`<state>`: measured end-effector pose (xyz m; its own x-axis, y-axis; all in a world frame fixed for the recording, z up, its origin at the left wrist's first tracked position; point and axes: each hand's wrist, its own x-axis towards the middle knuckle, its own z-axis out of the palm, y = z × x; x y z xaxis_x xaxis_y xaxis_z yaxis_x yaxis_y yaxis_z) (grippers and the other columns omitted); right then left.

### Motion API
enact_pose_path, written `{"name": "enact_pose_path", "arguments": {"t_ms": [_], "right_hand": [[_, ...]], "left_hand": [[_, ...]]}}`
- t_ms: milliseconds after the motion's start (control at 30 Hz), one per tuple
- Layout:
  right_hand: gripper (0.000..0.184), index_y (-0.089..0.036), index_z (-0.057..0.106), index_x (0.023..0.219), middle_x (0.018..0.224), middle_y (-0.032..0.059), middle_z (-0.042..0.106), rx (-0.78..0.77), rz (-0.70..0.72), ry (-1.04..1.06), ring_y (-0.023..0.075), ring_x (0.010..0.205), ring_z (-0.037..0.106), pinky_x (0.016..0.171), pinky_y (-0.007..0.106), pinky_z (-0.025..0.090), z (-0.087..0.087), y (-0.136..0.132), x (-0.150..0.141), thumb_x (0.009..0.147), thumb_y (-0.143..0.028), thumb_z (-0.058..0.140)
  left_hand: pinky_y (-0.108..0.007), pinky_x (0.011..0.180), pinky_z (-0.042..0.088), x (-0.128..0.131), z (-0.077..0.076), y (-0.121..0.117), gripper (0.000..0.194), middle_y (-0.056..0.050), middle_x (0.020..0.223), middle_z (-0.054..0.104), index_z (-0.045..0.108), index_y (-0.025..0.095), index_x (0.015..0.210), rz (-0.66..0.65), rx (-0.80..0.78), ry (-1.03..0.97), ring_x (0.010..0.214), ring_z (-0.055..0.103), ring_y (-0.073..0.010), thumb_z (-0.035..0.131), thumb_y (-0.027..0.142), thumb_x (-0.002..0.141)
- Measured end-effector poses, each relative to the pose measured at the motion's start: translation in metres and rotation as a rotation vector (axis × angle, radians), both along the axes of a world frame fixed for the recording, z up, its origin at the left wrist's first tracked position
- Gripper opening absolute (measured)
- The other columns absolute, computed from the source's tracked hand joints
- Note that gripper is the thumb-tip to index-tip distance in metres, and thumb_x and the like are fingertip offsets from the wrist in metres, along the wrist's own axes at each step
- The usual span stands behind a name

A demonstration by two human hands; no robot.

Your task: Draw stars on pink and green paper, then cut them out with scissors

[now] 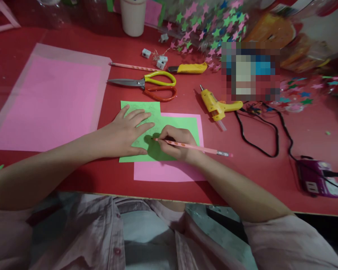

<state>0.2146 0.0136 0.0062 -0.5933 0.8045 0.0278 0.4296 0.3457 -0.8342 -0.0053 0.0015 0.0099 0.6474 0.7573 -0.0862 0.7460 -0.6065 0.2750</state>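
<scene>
My left hand (129,131) lies flat with its fingers spread on a green sheet of paper (186,125). Faint pencil outlines show on the green between and around those fingers. In my right hand (177,140) is a pink patterned pencil (197,147), its tip touching or just above the green paper and its eraser end pointing right. Under the green sheet sits a pink sheet of paper (163,172), sticking out along the front and right.
Scissors (143,83), a second pencil (136,67) and a yellow utility knife (190,68) lie beyond the papers. A yellow glue gun (215,105) and its black cord are to the right, near a purple box (315,178). Larger pink paper (64,101) covers the left.
</scene>
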Motion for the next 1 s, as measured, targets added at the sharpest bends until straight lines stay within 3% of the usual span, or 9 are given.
{"name": "enact_pose_path", "arguments": {"t_ms": [467,700,1000], "right_hand": [[0.016,-0.022,0.04,0.064,0.055,-0.0069,0.041,0.073,-0.094,-0.031,0.0076,0.052,0.035,0.05,0.023,0.027,-0.0009,-0.0005,0.0004,0.073,-0.017,0.051],[0.014,-0.022,0.039,0.064,0.055,-0.0075,0.04,0.086,-0.093,0.0,0.007,0.052,0.035,0.05,0.022,0.026,-0.0028,0.0011,0.0032,0.071,-0.015,0.05],[0.014,-0.022,0.04,0.063,0.053,-0.0077,0.039,0.096,-0.073,-0.029,0.007,0.05,0.034,0.048,0.022,0.026,-0.0023,0.0002,0.0025,0.071,-0.015,0.05]], "left_hand": [[-0.067,0.116,0.019,0.0003,0.0048,-0.001,0.07,-0.022,0.156,0.036,0.045,0.012,0.143,-0.01,-0.002,0.014,0.145,0.03,-0.0396,0.06,0.052,0.088],[-0.068,0.116,0.016,-0.0014,0.0006,0.0,0.067,-0.019,0.157,0.037,0.047,0.017,0.142,-0.004,-0.003,-0.031,0.145,0.03,-0.0394,0.063,0.051,0.086],[-0.067,0.117,0.016,0.0006,0.0054,-0.0005,0.071,-0.021,0.158,0.034,0.043,0.014,0.145,-0.007,-0.023,0.012,0.146,0.029,-0.0397,0.062,0.051,0.087]]}}
